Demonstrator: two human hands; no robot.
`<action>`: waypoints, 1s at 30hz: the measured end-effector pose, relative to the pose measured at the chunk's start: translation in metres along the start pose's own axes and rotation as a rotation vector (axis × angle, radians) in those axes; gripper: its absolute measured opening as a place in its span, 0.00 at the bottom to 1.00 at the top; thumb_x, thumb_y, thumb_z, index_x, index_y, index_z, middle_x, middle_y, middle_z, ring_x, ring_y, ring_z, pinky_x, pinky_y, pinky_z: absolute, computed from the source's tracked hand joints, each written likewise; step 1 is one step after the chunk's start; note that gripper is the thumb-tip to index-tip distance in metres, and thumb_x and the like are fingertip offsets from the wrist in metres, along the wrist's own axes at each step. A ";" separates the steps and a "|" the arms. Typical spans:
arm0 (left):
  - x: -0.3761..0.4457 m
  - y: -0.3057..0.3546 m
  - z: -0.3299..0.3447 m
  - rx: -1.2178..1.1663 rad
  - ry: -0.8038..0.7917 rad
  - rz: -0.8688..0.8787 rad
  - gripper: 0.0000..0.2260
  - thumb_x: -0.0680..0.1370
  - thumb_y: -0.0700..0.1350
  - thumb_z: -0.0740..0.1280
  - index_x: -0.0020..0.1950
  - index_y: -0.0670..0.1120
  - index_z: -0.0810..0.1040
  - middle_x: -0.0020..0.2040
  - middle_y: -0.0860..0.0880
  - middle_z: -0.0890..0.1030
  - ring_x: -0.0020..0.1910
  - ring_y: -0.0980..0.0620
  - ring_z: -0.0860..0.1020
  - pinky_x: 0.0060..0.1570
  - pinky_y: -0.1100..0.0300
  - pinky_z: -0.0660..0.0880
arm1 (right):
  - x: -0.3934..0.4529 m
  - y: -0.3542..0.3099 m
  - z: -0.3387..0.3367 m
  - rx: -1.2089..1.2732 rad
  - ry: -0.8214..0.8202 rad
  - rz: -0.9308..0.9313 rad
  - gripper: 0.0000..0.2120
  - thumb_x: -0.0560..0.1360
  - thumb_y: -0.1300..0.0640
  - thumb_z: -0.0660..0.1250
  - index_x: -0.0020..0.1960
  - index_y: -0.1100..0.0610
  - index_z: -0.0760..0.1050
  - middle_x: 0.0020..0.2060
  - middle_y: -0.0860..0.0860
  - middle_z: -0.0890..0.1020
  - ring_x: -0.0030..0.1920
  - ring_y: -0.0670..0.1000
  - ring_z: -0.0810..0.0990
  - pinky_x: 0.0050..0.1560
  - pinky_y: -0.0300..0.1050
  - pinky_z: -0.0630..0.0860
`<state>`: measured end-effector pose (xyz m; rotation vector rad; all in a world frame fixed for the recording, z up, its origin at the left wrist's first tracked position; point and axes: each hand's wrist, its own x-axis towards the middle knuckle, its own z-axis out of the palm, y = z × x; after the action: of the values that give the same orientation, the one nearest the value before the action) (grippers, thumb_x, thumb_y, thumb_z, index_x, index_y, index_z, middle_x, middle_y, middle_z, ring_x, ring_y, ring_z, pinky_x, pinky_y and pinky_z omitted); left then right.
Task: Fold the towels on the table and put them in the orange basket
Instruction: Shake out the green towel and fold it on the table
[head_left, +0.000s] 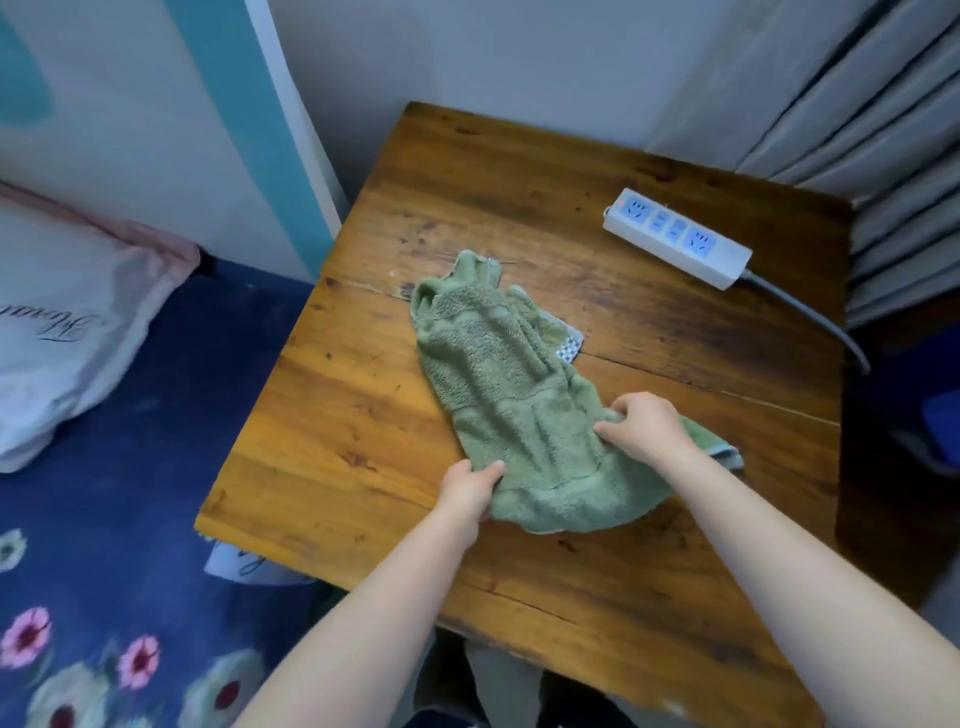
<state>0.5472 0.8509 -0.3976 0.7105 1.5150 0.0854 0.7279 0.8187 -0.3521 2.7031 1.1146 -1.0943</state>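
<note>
I have both hands on the green towel (511, 400), which lies rumpled near the middle of the wooden table (545, 171). My left hand (470, 491) pinches the towel's near left edge, thumb laid on top of the cloth. My right hand (644, 423) grips a bunch of fabric at the near right side, fingers curled into it. I hold the two near points apart like this, I judge, to draw the near edge taut and spread the cloth flat before making a first fold.

The towel is thick green terry, creased lengthwise and twisted, with its far end bunched up toward the back of the table. A pale band runs along the corner poking out beyond my right hand. From under its right side peeks a small checked cloth (570, 346), perhaps a second towel; too little shows to be sure.

A white power strip (678, 239) sits well apart at the far right of the table, its cable trailing off the edge. The orange basket is nowhere in view, so folding comes first.
</note>
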 end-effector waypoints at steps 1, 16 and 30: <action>-0.001 0.001 -0.003 -0.068 -0.025 0.003 0.09 0.77 0.39 0.63 0.57 0.41 0.73 0.60 0.40 0.78 0.54 0.43 0.78 0.56 0.52 0.75 | -0.004 0.000 0.001 0.037 0.064 -0.009 0.14 0.75 0.53 0.65 0.56 0.60 0.77 0.54 0.56 0.81 0.51 0.55 0.77 0.48 0.44 0.71; -0.067 0.125 -0.099 0.202 0.209 0.532 0.08 0.80 0.46 0.53 0.51 0.43 0.68 0.47 0.46 0.69 0.42 0.50 0.67 0.40 0.58 0.63 | -0.076 -0.041 -0.064 0.445 0.642 -0.053 0.09 0.76 0.66 0.57 0.53 0.65 0.73 0.53 0.62 0.77 0.53 0.59 0.74 0.48 0.45 0.67; -0.138 0.187 -0.109 1.806 0.352 0.977 0.06 0.78 0.42 0.58 0.47 0.46 0.74 0.49 0.47 0.78 0.48 0.45 0.77 0.39 0.56 0.71 | -0.130 -0.050 -0.115 -0.433 0.500 -0.050 0.10 0.72 0.65 0.60 0.50 0.61 0.78 0.49 0.56 0.81 0.53 0.57 0.78 0.40 0.45 0.70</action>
<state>0.5032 0.9753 -0.1768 2.9314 1.0679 -0.5279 0.7008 0.8071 -0.1739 2.6469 1.2905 -0.1278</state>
